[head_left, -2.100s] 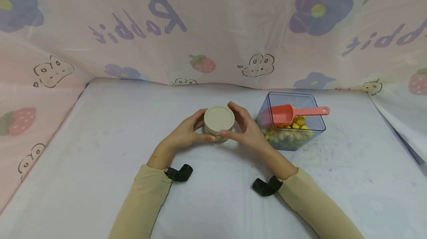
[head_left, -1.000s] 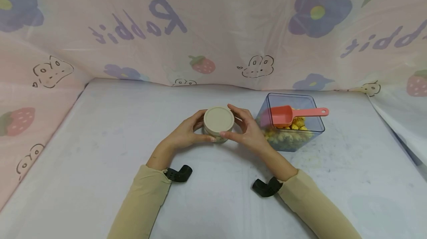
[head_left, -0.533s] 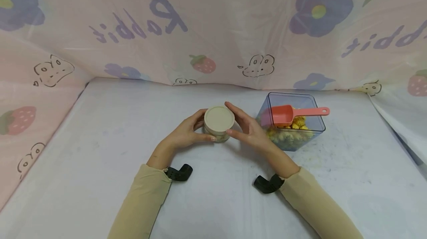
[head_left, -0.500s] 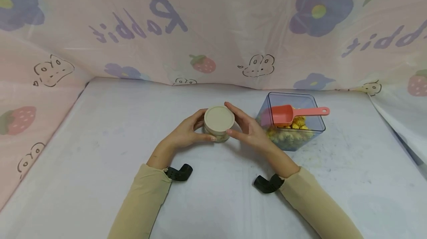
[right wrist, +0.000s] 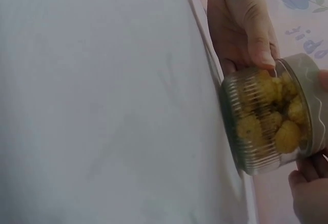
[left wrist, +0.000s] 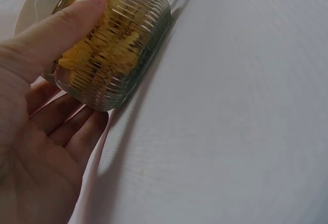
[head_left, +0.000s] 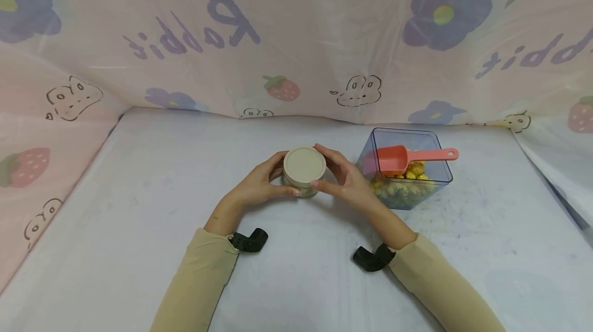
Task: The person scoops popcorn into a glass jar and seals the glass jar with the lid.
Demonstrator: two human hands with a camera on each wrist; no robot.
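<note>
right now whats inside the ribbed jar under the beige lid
Through the ribbed jar wall, yellow puffed snack pieces fill most of it. The beige lid covers the top, so the fill level is hidden from above.

Home tabletop w/ cartoon curtain (head_left: 296, 38)

1. Soft, even, fairly bright light fills the head view; the white table (head_left: 139, 249) shows no glare.
2. Faint shadows lie beneath the forearms toward 6 o'clock.
3. The curtain (head_left: 296, 38) bows at the 9 and 3 o'clock edges: wide-angle distortion.
4. Both wrist views are dimmer, soft and grainy, with the nearest skin blurred.
</note>
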